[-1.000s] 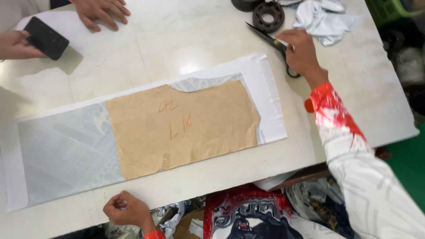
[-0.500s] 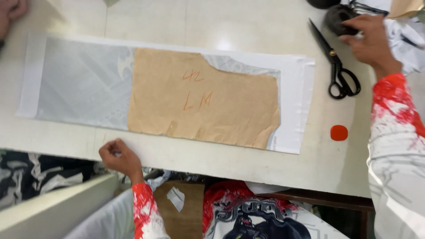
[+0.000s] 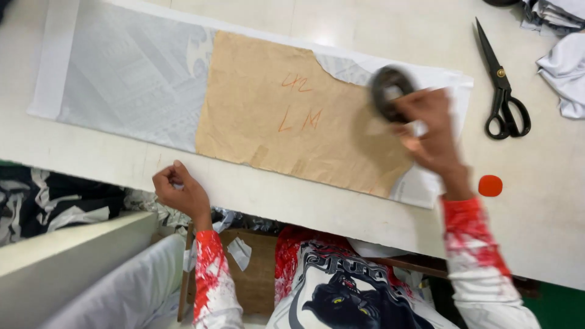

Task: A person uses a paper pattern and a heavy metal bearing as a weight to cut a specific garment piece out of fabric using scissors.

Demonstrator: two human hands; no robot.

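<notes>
Near edge: left hand (image 3: pixel 183 192) loosely curled into a fist at the tabletop (image 3: pixel 256 189) lip, thumb up, just short of the fabric (image 3: pixel 128 79). Something small and pale may be pinched in it; cannot tell. Same spot as half a second back, so no real change there.

Change is on the right. Half a second ago right hand (image 3: pixel 429 131) was up at the far right corner on the dark ring, beside the scissors (image 3: pixel 503 91). Now swung in over the right end of the pattern (image 3: pixel 292 122), blurred with motion, carrying the ring (image 3: pixel 390 91). Fingers wrapped round the ring's lower rim, grip closed on it, ring tilted and apparently above the paper rather than resting on it; blur prevents certainty. Reads as a weight, brought over the right end of the brown paper.

Pattern: brown paper piece, ragged top edge, red handwritten marks, lying flat on the pale grey printed fabric, which sits on a white underlayer running left to right across the tabletop. No visible shift of paper against fabric between frames; the apparent move is camera motion.

Further out: red disc (image 3: pixel 490 185) on bare tabletop right of the wrist, clear of the fabric. Scissors closed, points away, well apart from the right hand now. Crumpled white cloth (image 3: pixel 563 73) at far right corner.
</notes>
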